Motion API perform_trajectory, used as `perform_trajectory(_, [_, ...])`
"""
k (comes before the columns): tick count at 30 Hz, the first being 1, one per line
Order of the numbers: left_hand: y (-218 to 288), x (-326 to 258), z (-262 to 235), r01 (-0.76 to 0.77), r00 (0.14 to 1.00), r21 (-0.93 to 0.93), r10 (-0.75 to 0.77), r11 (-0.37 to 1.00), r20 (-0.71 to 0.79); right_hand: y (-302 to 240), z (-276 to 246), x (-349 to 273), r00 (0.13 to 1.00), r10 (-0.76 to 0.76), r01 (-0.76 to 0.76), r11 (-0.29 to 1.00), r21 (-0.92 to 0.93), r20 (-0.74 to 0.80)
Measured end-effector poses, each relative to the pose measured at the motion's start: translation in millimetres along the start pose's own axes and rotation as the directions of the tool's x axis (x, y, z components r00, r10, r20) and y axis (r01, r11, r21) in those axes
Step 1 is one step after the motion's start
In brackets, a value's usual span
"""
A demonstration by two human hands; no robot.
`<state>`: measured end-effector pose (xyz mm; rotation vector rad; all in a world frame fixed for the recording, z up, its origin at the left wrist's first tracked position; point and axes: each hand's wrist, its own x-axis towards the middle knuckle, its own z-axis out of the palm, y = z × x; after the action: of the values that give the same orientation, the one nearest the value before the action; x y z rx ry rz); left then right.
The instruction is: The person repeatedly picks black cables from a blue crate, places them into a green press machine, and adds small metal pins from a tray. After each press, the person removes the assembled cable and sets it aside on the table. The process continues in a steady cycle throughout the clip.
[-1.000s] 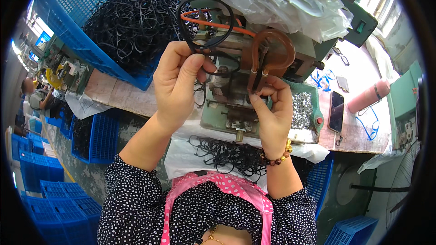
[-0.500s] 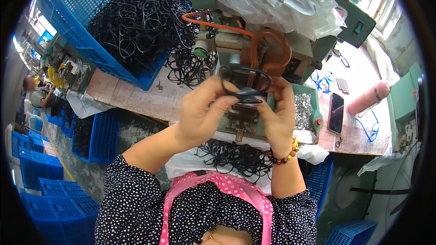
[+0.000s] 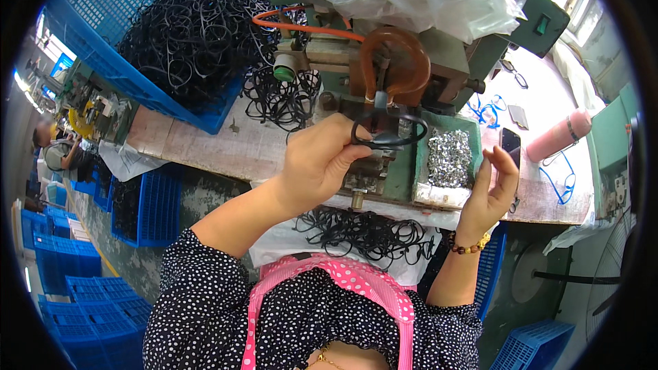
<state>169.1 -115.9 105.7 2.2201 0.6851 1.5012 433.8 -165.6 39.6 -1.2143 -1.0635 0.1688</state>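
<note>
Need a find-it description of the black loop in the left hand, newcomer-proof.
Start at the green machine in the upper middle, then its curved brown tube. Just below that tube in the picture, the left hand pinches a black loop. Unlike the tangled loops in the blue crate, this one is held up singly.

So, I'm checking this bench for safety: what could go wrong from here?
The left hand alone pinches the black loop, so it might slip. The right hand is close to the tray of metal bits and could knock it. The heaped loops near the lap may tangle.
</note>
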Motion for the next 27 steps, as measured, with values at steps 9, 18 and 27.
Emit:
perform_trajectory(9, [-5,-2,1,-0.075,0.997,0.038,0.075,0.997,-0.001,32,-1,-17,0.86,-0.118,0.383,0.792,-0.476,0.497])
perform_trajectory(18, [0,-4,-4,-0.11,0.986,0.144,0.127,0.983,-0.108,24,14,-14,0.879,-0.122,0.403,0.707,-0.582,0.461])
perform_trajectory(27, [-75,-82,-73,0.472,0.877,0.447,-0.46,0.76,-0.143,35,10,-11,0.885,-0.118,0.369,0.768,-0.523,0.451])
